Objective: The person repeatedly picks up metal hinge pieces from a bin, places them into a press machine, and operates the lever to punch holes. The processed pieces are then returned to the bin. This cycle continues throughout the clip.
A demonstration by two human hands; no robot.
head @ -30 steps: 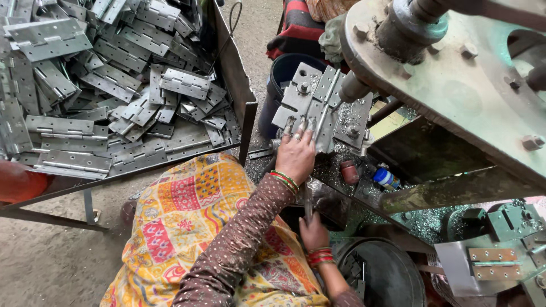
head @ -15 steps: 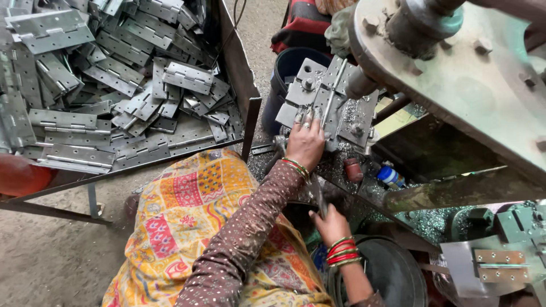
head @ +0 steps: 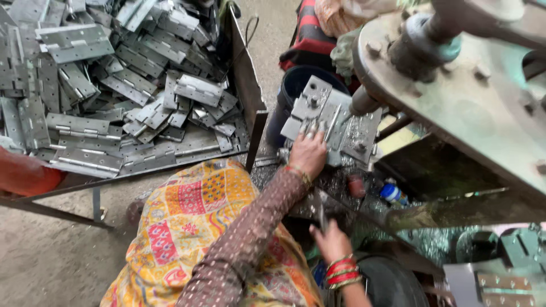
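Resting under left grip point(head: 307, 152): hinge plate point(head: 333, 122)

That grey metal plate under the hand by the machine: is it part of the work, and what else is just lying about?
In use:
- left hand pressing on the grey metal plate by the large green machine wheel
- right hand at a thin metal rod

Lying about:
- pile of grey steel hinges in the tray
- small blue-capped bottle
- dark blue bucket
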